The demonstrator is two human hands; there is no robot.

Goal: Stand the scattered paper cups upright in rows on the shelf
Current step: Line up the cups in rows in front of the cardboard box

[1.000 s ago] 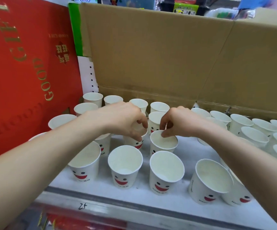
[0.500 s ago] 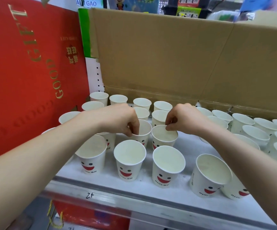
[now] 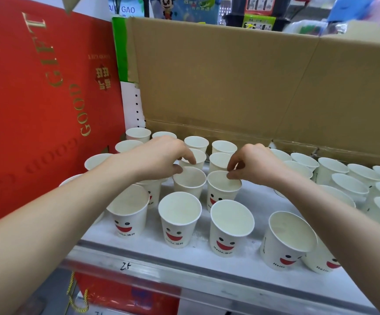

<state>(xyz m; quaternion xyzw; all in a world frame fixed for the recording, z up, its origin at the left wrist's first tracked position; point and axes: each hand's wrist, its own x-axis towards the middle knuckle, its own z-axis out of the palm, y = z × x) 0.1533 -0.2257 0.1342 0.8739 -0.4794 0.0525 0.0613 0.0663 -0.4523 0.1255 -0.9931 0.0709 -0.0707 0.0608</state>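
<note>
A cardboard box (image 3: 252,76) stood at twelve o'clock, a red gift box (image 3: 36,98) at nine. On the white shelf (image 3: 207,253) the paper cups (image 3: 180,219) stood upright in rows. The hands were apart: the left hand (image 3: 159,158) pinched the rim of a middle cup (image 3: 190,181), and the right hand (image 3: 252,164) pinched the neighbouring cup (image 3: 220,189) at its three o'clock

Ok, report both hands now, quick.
Left hand: fingers curled at the rim of a cup; grip cannot be told.
Right hand: pinching the rim of the smiley cup.
</note>
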